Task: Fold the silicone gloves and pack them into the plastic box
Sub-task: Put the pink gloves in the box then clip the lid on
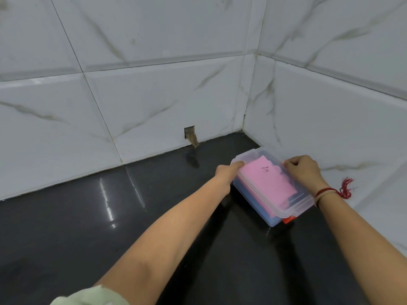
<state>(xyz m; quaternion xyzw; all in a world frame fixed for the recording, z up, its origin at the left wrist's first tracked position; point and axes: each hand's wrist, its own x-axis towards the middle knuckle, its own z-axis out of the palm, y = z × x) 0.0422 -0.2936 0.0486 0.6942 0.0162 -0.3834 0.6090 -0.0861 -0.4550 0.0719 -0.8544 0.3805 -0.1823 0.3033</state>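
The only writing in view is a small dark handwritten mark on the pink sheet (266,181) lying under the clear lid (286,190) of the plastic box (253,199). It looks like two short strokes, perhaps digits, but cannot be read with certainty.

Contents under the plastic box (253,195) lid show only as pink and blue layers, possibly the gloves. Dark marking on the pink sheet (267,180), toward twelve o'clock, is illegible. Left-hand fingertips (239,165) are hidden beyond the lid's edge.

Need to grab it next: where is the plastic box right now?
In the head view, the plastic box sits right of centre on the dark counter, near the tiled corner, between both hands.
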